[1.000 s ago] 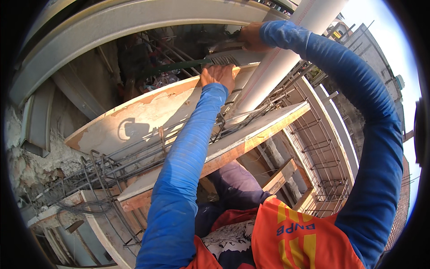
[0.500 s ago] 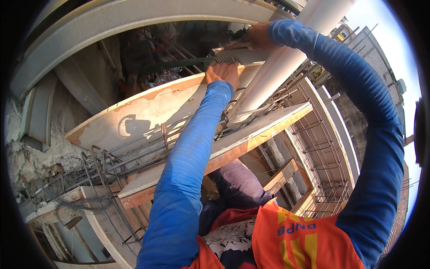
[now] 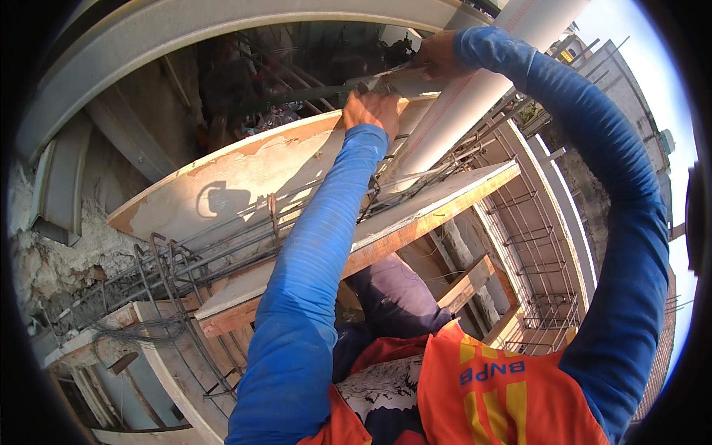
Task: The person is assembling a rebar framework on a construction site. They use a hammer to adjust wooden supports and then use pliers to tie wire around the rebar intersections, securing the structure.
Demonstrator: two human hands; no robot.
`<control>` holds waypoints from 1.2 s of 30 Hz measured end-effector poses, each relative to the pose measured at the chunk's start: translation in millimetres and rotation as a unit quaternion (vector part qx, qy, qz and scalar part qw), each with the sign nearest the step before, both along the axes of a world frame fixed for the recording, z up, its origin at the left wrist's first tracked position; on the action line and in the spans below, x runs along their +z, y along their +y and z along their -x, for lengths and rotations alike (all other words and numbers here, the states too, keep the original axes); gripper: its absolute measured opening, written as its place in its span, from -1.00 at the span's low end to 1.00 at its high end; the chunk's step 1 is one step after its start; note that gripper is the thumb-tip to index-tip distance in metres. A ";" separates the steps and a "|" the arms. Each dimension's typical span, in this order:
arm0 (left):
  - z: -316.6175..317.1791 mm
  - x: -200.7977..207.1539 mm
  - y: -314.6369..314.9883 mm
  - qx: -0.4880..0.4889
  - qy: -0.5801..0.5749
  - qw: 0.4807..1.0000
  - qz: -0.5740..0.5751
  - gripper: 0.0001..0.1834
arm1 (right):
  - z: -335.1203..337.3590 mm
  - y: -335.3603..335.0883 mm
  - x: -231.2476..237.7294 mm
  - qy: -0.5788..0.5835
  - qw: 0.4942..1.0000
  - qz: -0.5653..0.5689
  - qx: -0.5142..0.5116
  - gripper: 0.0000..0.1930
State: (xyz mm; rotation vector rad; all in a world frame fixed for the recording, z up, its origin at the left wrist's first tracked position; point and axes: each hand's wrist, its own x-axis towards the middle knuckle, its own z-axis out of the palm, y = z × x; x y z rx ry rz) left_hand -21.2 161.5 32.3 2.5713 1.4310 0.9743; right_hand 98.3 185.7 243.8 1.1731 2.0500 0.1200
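Formwork (image 3: 245, 178) of two plywood boards holds one rebar cage (image 3: 222, 245). Far off, left hand (image 3: 371, 111) fists a dark bar (image 3: 297, 95); right hand (image 3: 437, 55) clasps the white pipe (image 3: 475, 96).

An outdoor building site: plywood formwork (image 3: 245, 178) at ten o'clock, steel rebar cages (image 3: 541, 245) at three, rough concrete wall (image 3: 44, 259) at nine, neighbouring buildings (image 3: 630, 81) at two.

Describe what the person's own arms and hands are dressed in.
Both arms wear long, snug, bright blue ribbed sleeves reaching the wrists. The left hand and right hand are bare, with no gloves. An orange vest with yellow stripes covers the chest.
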 end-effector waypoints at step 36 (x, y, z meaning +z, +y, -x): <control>-3.4 -4.5 3.4 -0.001 0.002 1.000 -0.004 -0.67 | -5.7 -27.0 -5.7 0.044 0.994 -0.093 -0.035 -0.54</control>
